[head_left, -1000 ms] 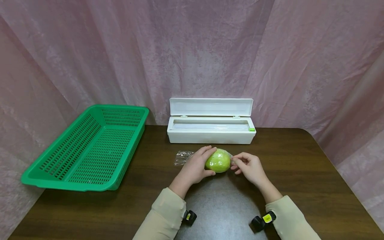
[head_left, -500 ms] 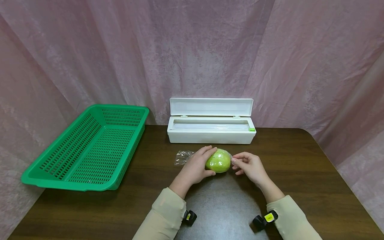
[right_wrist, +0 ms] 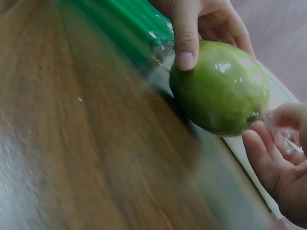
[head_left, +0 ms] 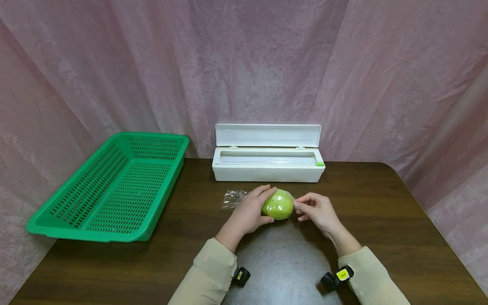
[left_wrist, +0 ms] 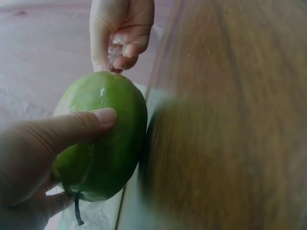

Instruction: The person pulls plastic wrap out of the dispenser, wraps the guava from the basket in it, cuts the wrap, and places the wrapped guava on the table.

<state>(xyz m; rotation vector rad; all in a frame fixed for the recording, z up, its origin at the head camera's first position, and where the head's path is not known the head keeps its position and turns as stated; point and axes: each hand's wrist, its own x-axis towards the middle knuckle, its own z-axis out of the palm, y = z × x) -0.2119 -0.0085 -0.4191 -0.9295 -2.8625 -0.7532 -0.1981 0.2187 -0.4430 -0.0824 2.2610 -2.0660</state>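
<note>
A green apple (head_left: 278, 204) in clear plastic wrap lies on its side in the middle of the table. My left hand (head_left: 248, 210) grips it from the left, with the thumb on the near side and fingers over the far side. A crinkled tail of plastic wrap (head_left: 233, 199) sticks out left of that hand; the dark stem (left_wrist: 78, 210) points this way in the left wrist view. At the apple's other end, my right hand (head_left: 314, 212) pinches a gathered twist of the wrap between thumb and fingers. This bunched wrap (right_wrist: 280, 134) shows beside the apple in the right wrist view.
Behind the apple stands a white wrap dispenser (head_left: 268, 173), its lid (head_left: 268, 135) raised and a roll inside. To the left is a green slotted basket (head_left: 89, 235). The brown wooden table (head_left: 385, 220) ends at a pink curtain (head_left: 267, 63).
The apple and my right hand have shifted very slightly to the right. Both hands keep their holds; the basket and dispenser stand as before.
</note>
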